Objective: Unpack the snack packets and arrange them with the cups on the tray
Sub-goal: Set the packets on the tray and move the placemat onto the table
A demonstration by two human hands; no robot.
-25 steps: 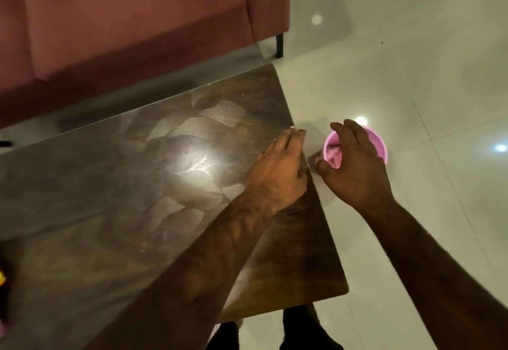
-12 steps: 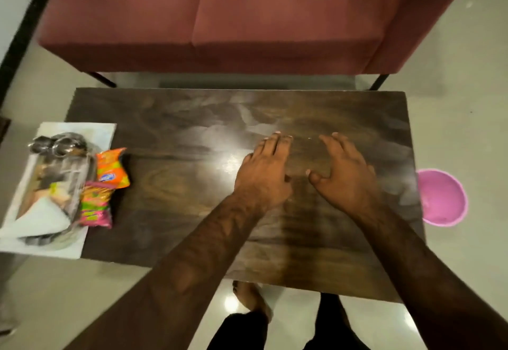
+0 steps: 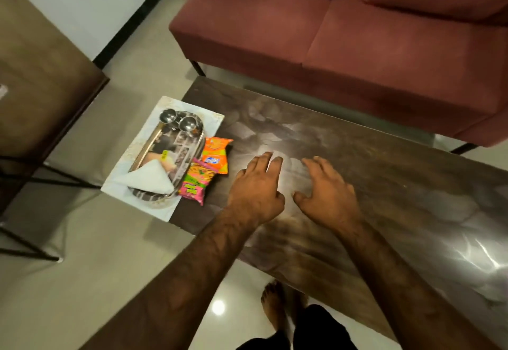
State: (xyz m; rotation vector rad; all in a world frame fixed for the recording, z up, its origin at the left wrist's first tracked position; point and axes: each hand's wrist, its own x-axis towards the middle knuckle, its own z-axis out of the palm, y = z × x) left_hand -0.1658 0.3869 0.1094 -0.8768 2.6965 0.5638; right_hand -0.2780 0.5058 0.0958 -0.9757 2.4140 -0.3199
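A steel tray [image 3: 154, 141] rests on a white mat [image 3: 129, 182] at the left end of the dark wooden table [image 3: 384, 198]. Two small steel cups [image 3: 178, 120] stand at the tray's far end, and a folded white napkin [image 3: 149, 179] lies at its near end. An orange snack packet [image 3: 216, 155] and a pink-and-green snack packet [image 3: 195, 183] lie against the tray's right edge. My left hand [image 3: 258, 187] hovers over the table just right of the packets, fingers apart and empty. My right hand [image 3: 325, 190] is beside it, also spread and empty.
A maroon sofa [image 3: 343, 28] runs along the far side of the table. A brown table with black metal legs [image 3: 35, 75] stands to the left on the tiled floor. My bare foot [image 3: 275, 303] is below the table's near edge.
The view has swung left from the table's right end, where my right hand was at a pink tub on the floor. Both hands have moved left over the table toward the tray and packets.
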